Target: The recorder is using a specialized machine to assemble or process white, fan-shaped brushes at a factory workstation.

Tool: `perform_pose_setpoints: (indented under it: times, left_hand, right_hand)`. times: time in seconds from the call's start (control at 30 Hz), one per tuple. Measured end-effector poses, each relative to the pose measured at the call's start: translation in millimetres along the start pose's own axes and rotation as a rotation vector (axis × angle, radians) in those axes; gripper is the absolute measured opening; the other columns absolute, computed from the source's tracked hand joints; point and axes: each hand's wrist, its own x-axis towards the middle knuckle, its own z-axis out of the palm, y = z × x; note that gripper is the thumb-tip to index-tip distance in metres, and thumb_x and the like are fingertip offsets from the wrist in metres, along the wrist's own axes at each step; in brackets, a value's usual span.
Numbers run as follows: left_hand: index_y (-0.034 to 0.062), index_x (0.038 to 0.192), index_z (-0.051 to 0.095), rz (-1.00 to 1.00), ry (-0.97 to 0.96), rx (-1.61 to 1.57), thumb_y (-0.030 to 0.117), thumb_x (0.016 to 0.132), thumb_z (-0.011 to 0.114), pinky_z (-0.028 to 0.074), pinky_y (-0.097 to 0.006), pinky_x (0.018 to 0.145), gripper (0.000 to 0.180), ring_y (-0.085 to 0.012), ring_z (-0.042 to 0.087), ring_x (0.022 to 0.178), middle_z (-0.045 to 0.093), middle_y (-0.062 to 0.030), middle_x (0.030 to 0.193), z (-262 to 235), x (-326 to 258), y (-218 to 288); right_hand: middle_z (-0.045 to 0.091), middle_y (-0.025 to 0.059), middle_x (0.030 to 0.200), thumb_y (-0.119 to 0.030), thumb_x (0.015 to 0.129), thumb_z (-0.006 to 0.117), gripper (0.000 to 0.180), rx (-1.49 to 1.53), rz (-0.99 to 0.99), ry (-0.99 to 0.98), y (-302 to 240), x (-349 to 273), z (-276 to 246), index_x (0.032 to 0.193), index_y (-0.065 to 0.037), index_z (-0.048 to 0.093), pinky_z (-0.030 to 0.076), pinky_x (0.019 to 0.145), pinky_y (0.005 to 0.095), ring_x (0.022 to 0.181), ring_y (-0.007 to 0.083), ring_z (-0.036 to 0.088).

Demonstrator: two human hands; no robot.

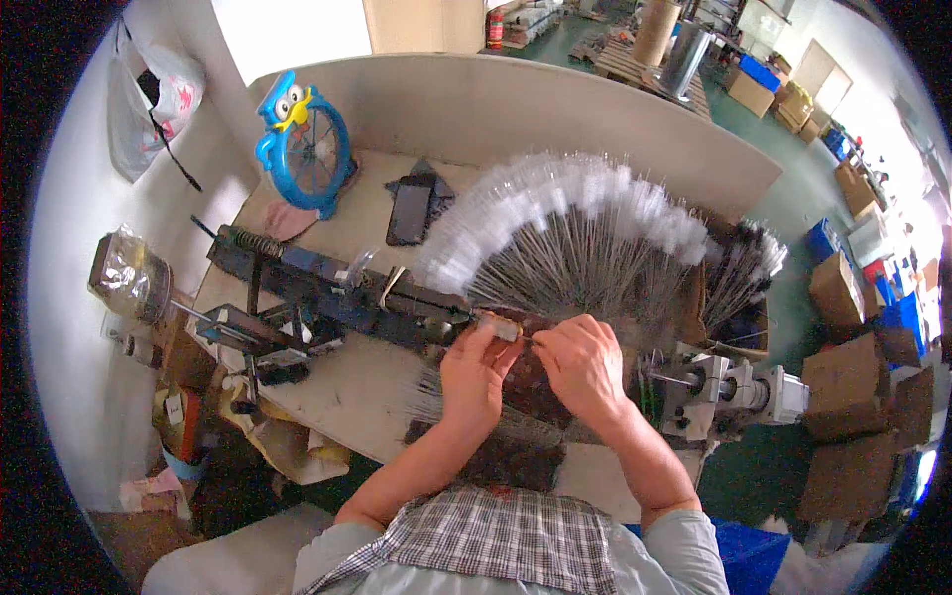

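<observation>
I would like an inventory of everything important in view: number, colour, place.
Table: one, pale, centre
Partition: one, beige, behind table
Pale piece: one, whitish, centre
Thin rods: many, grey with white ends, over table
Phone: one, black, table's back left
Fan: one, blue, left of phone
Machine: one, dark, table's left
Device: one, pale grey, table's right
Plastic bag: one, whitish, left wall
Fire extinguisher: one, red, background
Cardboard boxes: several, brown, right
Containers: several, blue, right
Apron: one, black-white checked, on person
Left hand grip: one, bare, holding pale piece
Right hand grip: one, bare, beside pale piece
</observation>
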Motion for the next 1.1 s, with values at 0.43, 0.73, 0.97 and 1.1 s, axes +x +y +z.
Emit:
perform_pose_setpoints:
  times: [0.43,0.73,0.97,1.1]
  left_hand:
    - [-0.0016,0.131,0.033,-0.118,-0.066,0.191,0.04,0.095,0.038,0.04,-0.038,0.097,0.055,-0.0253,0.049,0.111,0.044,-0.016,0.127,-12,-22,8]
    - [0.0087,0.108,0.055,0.215,0.469,0.099,0.027,0.089,0.055,0.05,-0.029,0.074,0.027,-0.017,0.06,0.081,0.061,-0.0079,0.096,-218,-7,104]
    - [0.0085,0.095,0.058,0.351,0.43,0.323,0.025,0.088,0.055,0.047,-0.028,0.064,0.018,-0.0159,0.057,0.084,0.059,-0.0048,0.093,-384,-15,244]
    - [0.0048,0.107,0.057,0.38,0.76,0.297,0.022,0.086,0.058,0.047,-0.035,0.066,0.027,-0.0189,0.055,0.086,0.059,-0.0078,0.101,-375,-3,231]
  right_hand:
    - [0.065,0.0073,0.083,-0.015,0.076,0.065,0.017,0.292,0.074,0.065,9,-18,-22,0.091,-0.006,0.065,0.047,0.072,0.0371,0.08,0.0262,0.06]
    - [0.064,0.0088,0.086,-0.018,0.08,0.06,0.017,0.109,0.278,-0.508,40,-115,8,0.094,-0.01,0.065,0.05,0.067,0.0392,0.081,0.0284,0.061]
    - [0.059,0.0071,0.088,-0.014,0.08,0.055,0.023,-0.022,0.203,-0.584,38,-110,-15,0.102,-0.015,0.062,0.05,0.066,0.0395,0.083,0.0272,0.061]
    - [0.058,0.0092,0.09,-0.01,0.076,0.054,0.032,-0.03,0.21,-0.713,36,-117,-20,0.108,-0.014,0.057,0.051,0.067,0.0419,0.085,0.0304,0.061]
